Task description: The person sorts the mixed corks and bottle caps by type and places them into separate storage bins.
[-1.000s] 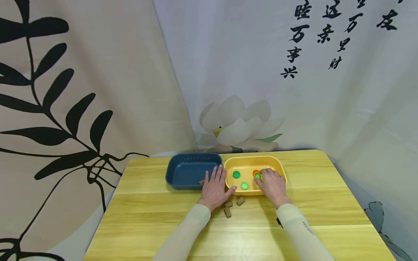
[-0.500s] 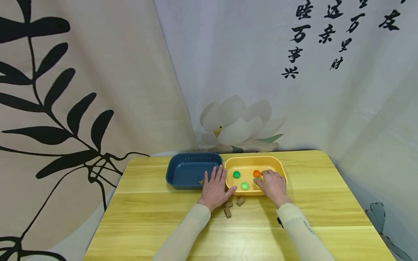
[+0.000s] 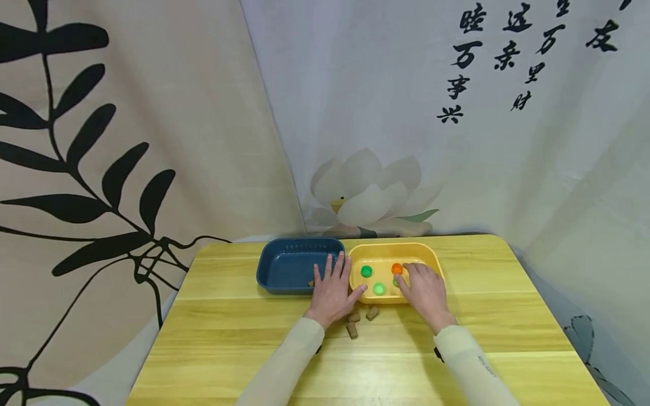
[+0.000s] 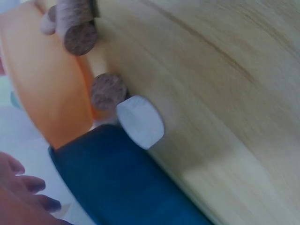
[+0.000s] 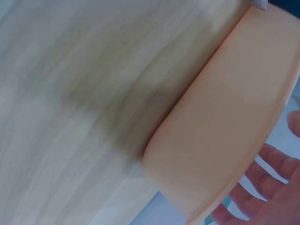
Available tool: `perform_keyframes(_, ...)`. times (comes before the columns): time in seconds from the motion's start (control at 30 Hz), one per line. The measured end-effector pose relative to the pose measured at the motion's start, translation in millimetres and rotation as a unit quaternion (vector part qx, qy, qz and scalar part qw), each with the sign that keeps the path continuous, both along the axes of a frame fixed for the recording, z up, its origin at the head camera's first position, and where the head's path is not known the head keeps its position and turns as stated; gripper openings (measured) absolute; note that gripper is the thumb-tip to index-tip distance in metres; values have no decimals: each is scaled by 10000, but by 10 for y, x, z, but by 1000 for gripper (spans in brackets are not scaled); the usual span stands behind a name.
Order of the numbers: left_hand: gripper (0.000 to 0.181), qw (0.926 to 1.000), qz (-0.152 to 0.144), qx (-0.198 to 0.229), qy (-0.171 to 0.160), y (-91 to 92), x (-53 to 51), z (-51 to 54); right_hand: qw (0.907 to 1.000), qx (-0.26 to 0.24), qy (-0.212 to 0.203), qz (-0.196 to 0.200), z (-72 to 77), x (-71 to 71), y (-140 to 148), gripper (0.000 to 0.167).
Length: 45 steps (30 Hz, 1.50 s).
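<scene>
My left hand [image 3: 332,290] lies with fingers spread over the near right corner of the blue tray [image 3: 274,276], its thumb reaching over the yellow tray's near rim. My right hand [image 3: 425,293] is inside the yellow tray [image 3: 429,248], thumb and forefinger down beside an orange bottle cap [image 3: 396,269]. Partly under the thumb shows a green cap [image 3: 395,282]; whether the fingers pinch it cannot be seen. In the right wrist view the tray's wall [image 5: 220,112] hides the fingertips. A dark green cap [image 3: 366,271] and a light green cap [image 3: 378,288] lie in the tray.
Brown corks [image 3: 352,330] lie on the table just in front of the trays, another cork [image 3: 372,313] near the yellow one. A pale round piece [image 4: 140,123] sits against the blue tray's corner in the left wrist view. A printed curtain [image 3: 386,141] hangs behind the table.
The green cap beside the right thumb has shifted slightly left and nearer to me, leaving the orange cap more visible. My left hand stays in place.
</scene>
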State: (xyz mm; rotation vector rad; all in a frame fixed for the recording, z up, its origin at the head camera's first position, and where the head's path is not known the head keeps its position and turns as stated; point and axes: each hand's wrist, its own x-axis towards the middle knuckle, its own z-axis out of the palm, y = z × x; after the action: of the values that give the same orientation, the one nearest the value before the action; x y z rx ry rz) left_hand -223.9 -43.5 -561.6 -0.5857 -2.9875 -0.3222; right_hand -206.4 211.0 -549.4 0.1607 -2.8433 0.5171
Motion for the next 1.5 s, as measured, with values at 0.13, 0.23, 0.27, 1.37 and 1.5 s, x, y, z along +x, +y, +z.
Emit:
perform_keyframes(0.13,84,9988,-33,384,305,-101,50,73,9994,-26,274,216,-6,75,-53,48)
perform_keyframes(0.23,79,9978,-52,433,501,-213,109,84,9987,-73,398,303,-5,130,-87,48)
perform_keyframes(0.27,77,9973,-80,434,579,-251,132,83,9985,-82,443,323,-4,146,-96,48)
perform_keyframes(1.37,57,9809,-1368,-318,1347,-335,791,-178,9957,687,63,619,-317,515,22,71)
perform_keyframes(1.5,63,9887,-923,-539,1052,-280,818,-203,9960,674,29,586,-306,519,15,71)
